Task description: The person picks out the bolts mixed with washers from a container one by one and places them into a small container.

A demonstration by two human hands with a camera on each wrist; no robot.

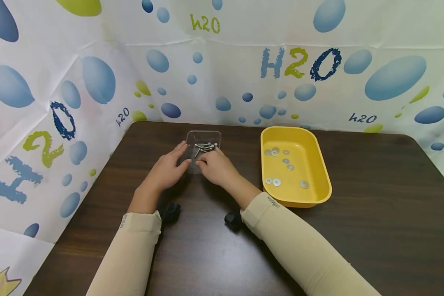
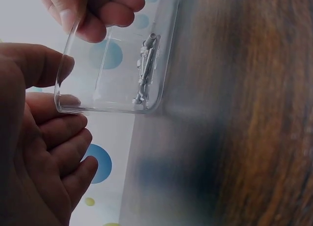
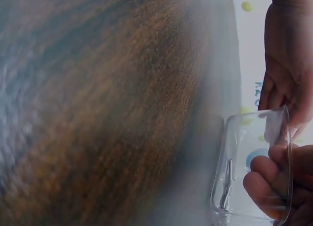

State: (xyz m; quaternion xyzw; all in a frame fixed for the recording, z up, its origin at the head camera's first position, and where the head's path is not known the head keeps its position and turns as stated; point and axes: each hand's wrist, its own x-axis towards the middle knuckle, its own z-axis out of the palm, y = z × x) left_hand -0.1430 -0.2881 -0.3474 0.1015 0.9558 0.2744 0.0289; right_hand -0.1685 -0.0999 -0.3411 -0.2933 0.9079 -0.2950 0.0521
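A clear plastic box (image 1: 204,135) stands on the dark table, with several metal bolts (image 2: 146,69) lying on its bottom. My left hand (image 1: 167,172) is at the box's left near corner; in the left wrist view its thumb and forefinger pinch that corner at the rim. My right hand (image 1: 218,166) comes over the near right side, its loosely bent fingers (image 3: 261,182) dipping below the rim. In the left wrist view these fingertips are above the bolts, with nothing visible between them. The head view hides part of the bolts behind the right hand.
To the right stands a yellow tray (image 1: 320,164) with several flat washers (image 1: 276,182) scattered on its floor. My right forearm passes close to its near left corner. A white patterned sheet (image 1: 237,74) hangs behind and left of the table (image 1: 373,205).
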